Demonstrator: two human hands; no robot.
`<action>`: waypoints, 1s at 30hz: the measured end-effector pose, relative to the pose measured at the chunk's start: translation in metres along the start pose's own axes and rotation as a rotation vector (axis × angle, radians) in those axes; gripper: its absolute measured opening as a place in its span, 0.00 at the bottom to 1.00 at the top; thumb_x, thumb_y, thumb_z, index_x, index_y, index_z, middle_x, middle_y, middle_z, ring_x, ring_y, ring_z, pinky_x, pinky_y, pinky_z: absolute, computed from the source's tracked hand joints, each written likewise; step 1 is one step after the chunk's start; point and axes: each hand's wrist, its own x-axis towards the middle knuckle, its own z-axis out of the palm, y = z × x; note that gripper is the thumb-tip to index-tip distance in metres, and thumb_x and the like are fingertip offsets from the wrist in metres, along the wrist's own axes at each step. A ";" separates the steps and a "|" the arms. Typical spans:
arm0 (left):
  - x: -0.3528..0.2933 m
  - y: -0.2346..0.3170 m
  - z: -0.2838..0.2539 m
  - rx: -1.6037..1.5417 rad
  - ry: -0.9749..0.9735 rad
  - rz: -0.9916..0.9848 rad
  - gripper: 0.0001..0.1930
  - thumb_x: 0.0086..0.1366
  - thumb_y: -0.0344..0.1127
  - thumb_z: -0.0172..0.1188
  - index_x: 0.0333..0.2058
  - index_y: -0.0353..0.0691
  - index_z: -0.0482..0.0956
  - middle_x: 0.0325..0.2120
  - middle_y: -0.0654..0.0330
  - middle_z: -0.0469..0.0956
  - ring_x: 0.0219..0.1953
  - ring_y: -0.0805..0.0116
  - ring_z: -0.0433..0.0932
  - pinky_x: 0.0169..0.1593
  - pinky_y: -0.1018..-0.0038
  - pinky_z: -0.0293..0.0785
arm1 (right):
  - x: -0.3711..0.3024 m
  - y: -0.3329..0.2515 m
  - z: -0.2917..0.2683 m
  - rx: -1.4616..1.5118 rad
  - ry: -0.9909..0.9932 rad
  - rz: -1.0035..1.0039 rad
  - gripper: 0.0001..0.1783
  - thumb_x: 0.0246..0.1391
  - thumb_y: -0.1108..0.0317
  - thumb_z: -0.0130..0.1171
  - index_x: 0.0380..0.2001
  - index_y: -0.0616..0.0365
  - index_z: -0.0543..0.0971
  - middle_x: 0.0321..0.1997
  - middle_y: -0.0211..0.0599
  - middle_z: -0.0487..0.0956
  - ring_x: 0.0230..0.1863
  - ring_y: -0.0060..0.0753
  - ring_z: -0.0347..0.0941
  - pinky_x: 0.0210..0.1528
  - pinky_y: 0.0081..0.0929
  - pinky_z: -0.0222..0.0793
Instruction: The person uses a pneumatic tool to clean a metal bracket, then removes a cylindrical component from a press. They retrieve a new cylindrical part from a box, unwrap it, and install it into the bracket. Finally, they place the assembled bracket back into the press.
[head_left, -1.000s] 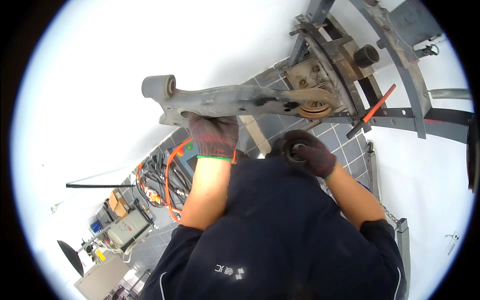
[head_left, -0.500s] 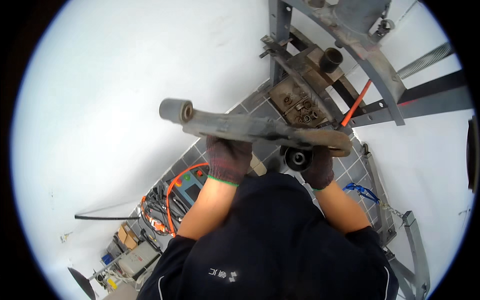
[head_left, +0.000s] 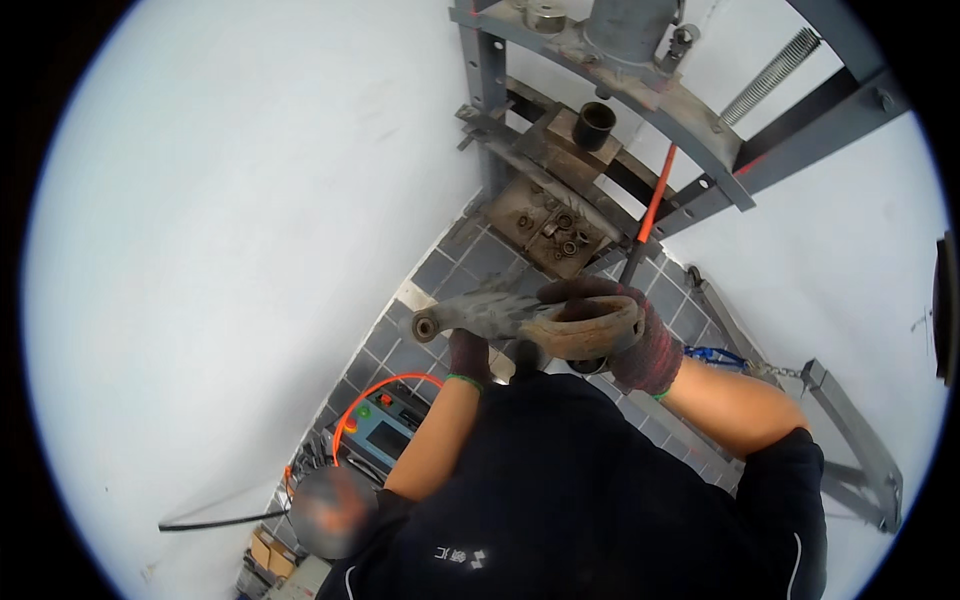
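Observation:
A worn metal suspension control arm point(head_left: 485, 314) is held up in front of my chest, lying across the view. At its left end sits a round bushing eye point(head_left: 425, 325); its right end is a wide, rusty open ring. My left hand point(head_left: 468, 355), in a dark knit glove, is closed on the arm's underside near the bushing, with its fingers mostly hidden. My gloved right hand point(head_left: 648, 350) wraps the ring end, fingers lying over its far side. A dark round part point(head_left: 588, 366) shows just under the ring, mostly covered.
Ahead stands a grey shop press point(head_left: 485, 75) with a dark sleeve point(head_left: 594, 126) on its bed and an orange-handled lever point(head_left: 657, 195). A tray point(head_left: 515, 208) below holds several metal rings. Left are a control box point(head_left: 385, 430) and orange cable point(head_left: 385, 378); right, a grey steel frame point(head_left: 850, 440).
The control arm has dropped and turned, so its ring opening shows more. My right hand has come over the ring. The view has shifted, with the press now further left.

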 end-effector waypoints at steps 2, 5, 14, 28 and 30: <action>0.000 0.021 -0.002 1.237 0.162 0.123 0.29 0.79 0.39 0.57 0.74 0.39 0.66 0.69 0.53 0.74 0.71 0.55 0.74 0.71 0.60 0.74 | -0.002 0.002 0.003 0.098 0.082 0.080 0.22 0.68 0.63 0.66 0.60 0.62 0.82 0.58 0.46 0.86 0.57 0.41 0.85 0.62 0.36 0.82; 0.015 0.033 -0.003 0.331 0.304 0.652 0.38 0.65 0.33 0.75 0.71 0.37 0.68 0.62 0.50 0.80 0.64 0.61 0.80 0.65 0.62 0.79 | -0.004 -0.006 0.009 0.410 0.248 0.136 0.24 0.69 0.53 0.64 0.57 0.62 0.82 0.48 0.49 0.86 0.46 0.43 0.87 0.48 0.37 0.85; -0.027 0.213 -0.006 0.516 0.127 0.349 0.25 0.53 0.35 0.75 0.50 0.34 0.82 0.43 0.56 0.89 0.45 0.63 0.88 0.51 0.67 0.83 | 0.003 -0.012 0.023 0.737 0.709 0.105 0.37 0.69 0.31 0.58 0.53 0.58 0.80 0.38 0.49 0.87 0.33 0.49 0.86 0.30 0.40 0.84; -0.038 0.279 -0.087 1.018 0.019 -0.020 0.24 0.59 0.39 0.74 0.51 0.33 0.85 0.41 0.53 0.90 0.41 0.61 0.89 0.47 0.63 0.85 | -0.020 0.027 0.070 -0.334 1.160 -0.325 0.35 0.56 0.69 0.75 0.66 0.60 0.76 0.61 0.43 0.82 0.60 0.38 0.80 0.67 0.38 0.75; -0.037 0.284 -0.084 1.082 -0.023 -0.019 0.24 0.57 0.40 0.75 0.50 0.35 0.85 0.40 0.53 0.90 0.41 0.60 0.89 0.48 0.63 0.84 | -0.009 0.049 0.060 -0.493 1.074 -0.342 0.42 0.48 0.63 0.86 0.65 0.51 0.76 0.59 0.39 0.84 0.60 0.39 0.82 0.64 0.38 0.78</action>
